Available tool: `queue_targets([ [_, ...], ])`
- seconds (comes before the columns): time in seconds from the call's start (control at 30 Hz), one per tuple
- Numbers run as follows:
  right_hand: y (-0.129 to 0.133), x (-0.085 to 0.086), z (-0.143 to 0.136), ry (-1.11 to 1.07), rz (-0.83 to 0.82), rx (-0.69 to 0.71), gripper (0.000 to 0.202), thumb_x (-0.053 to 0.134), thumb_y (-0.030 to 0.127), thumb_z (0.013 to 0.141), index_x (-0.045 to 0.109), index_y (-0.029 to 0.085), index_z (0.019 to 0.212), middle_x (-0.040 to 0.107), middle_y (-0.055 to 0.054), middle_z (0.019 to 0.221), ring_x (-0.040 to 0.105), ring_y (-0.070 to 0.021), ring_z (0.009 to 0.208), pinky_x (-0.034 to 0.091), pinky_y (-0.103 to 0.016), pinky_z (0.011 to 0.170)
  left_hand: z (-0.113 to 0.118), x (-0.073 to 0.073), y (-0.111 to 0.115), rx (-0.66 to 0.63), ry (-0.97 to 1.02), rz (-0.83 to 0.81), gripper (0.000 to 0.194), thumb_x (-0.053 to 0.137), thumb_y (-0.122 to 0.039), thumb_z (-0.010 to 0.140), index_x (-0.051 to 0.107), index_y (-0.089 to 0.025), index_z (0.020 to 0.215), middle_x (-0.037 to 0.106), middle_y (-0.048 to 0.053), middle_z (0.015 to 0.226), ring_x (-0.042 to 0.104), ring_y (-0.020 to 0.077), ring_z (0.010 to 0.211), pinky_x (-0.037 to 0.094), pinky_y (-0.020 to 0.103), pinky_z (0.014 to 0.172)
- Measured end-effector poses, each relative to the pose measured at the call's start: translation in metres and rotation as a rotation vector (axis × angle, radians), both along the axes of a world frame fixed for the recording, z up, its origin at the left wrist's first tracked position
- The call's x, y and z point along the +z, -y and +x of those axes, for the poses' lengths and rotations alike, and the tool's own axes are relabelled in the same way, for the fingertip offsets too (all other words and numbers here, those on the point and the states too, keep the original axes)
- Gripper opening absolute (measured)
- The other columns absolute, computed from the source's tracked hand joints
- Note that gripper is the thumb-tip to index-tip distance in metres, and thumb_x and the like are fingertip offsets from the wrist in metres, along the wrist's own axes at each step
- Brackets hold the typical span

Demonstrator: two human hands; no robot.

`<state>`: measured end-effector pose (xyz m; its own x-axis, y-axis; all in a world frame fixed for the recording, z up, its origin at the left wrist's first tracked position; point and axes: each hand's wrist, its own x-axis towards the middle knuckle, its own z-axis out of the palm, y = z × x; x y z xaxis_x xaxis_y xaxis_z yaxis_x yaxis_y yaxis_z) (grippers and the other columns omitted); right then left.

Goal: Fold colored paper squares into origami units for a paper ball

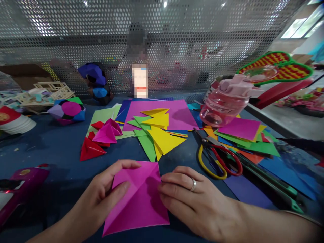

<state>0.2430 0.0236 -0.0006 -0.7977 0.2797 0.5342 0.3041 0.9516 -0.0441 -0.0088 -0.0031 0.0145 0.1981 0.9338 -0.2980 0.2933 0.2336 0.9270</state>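
A magenta sheet of origami paper (144, 202) with diagonal creases lies in front of me, tilted slightly. My left hand (106, 190) grips its left side, thumb and index finger lying over the paper. At the right edge, my right hand (187, 194), with a ring on one finger, has its fingers curled together against the sheet; its thumb is hidden. Just beyond the sheet are yellow folded pieces (167, 140) and green folded pieces (148, 141). Red folded pieces (92, 148) and a magenta folded piece (107, 131) sit to their left.
Scissors (220, 162) with red and yellow handles lie right of my hands, near a green cutter (273, 184) and coloured paper sheets (239, 129). Behind them stands a pink bottle (225, 101). A purple device (25, 185) is at left. A perforated metal screen (177, 44) closes the back.
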Motion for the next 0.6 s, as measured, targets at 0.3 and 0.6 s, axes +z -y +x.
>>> queue_targets([
  [0.3, 0.005, 0.006, 0.001, 0.018, 0.042, 0.046, 0.026, 0.046, 0.017, 0.100, 0.070, 0.015, 0.109, 0.071, -0.002, 0.120, 0.060, -0.0169, 0.112, 0.040, -0.031, 0.104, 0.000, -0.006, 0.000, -0.165, 0.066, 0.022, 0.047, 0.061, -0.034, 0.090, 0.048, -0.029, 0.135, 0.052, 0.004, 0.145, 0.059, 0.0236, 0.123, 0.054, 0.026, 0.095],
  [0.6, 0.005, -0.005, 0.001, 0.094, -0.050, 0.041, 0.021, 0.048, 0.021, 0.095, 0.066, 0.012, 0.090, 0.073, -0.009, 0.101, 0.067, -0.0188, 0.092, 0.051, -0.033, 0.088, 0.000, -0.011, 0.003, -0.440, -0.705, 0.924, 0.067, 0.037, 0.004, 0.081, 0.048, -0.026, 0.139, 0.041, 0.003, 0.153, 0.041, 0.0202, 0.139, 0.038, 0.041, 0.115],
])
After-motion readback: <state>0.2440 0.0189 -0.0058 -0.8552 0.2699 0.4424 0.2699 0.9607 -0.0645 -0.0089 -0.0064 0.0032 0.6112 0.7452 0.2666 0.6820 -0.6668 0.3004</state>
